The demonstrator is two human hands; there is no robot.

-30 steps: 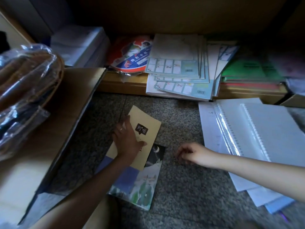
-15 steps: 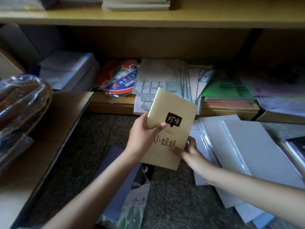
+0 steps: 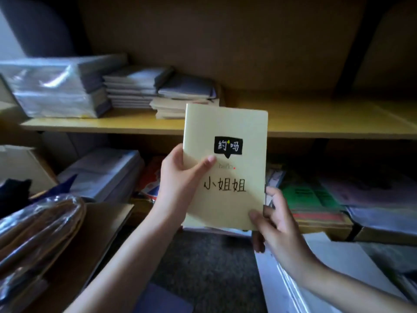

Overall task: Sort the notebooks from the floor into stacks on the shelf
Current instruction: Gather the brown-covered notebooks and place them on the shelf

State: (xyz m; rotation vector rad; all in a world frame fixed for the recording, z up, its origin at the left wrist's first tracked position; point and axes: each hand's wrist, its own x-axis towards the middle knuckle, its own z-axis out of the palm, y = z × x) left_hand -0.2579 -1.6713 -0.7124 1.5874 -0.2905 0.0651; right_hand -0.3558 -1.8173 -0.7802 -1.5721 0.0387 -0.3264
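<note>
Head view: the left hand's (image 3: 178, 177) fingers are wrapped on the yellow notebook (image 3: 225, 166), thumb laid across the front cover toward 2 o'clock just under the black speech-bubble label, the other fingers hidden behind the left edge. Its wrist bends slightly and the bare forearm runs down toward 7 o'clock and out of frame. The right hand (image 3: 277, 222) pinches the notebook's lower right corner, thumb tip on the cover and the other fingers curled behind and along the right edge; that forearm leaves toward 5 o'clock. So held by both hands, the notebook stands upright in the air, cover facing the camera, its top edge overlapping the front lip of the wooden shelf (image 3: 101, 125). At 11 o'clock from the notebook, on the shelf, sits a low cream stack (image 3: 167, 108) with grey notebooks (image 3: 185, 89) on top, a taller grey stack (image 3: 130, 91) just beside it, and a plastic-wrapped bundle (image 3: 54, 86) further toward 9 o'clock. Below the shelf, green booklets (image 3: 309, 195) lie at 3 o'clock of the right hand, and white spiral pads (image 3: 338, 267) rest on the speckled floor (image 3: 203, 267).
</note>
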